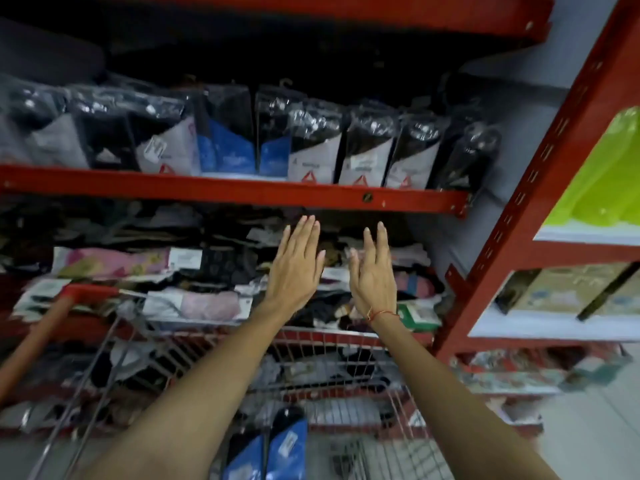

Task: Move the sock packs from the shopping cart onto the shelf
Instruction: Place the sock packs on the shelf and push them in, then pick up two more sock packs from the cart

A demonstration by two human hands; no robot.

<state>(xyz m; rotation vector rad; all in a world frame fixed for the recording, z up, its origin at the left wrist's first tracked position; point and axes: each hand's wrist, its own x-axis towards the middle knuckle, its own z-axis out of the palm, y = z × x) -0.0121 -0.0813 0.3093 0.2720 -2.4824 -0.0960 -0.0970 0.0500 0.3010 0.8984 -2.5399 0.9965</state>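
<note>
Both hands are empty, the left hand (297, 268) and right hand (372, 275) flat with fingers spread before the shelf (242, 192). Blue sock packs (273, 448) lie in the shopping cart (346, 344), perhaps two. Next, I think, a reach down to take one.

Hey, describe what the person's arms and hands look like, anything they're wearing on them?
Both forearms are bare, with no sleeves in view and no gloves. The left hand shows no rings, watch or band. The right hand has a thin red string bracelet tied round the wrist, with a small knot or loose end on its inner side. Nails look short and unpainted.
</note>
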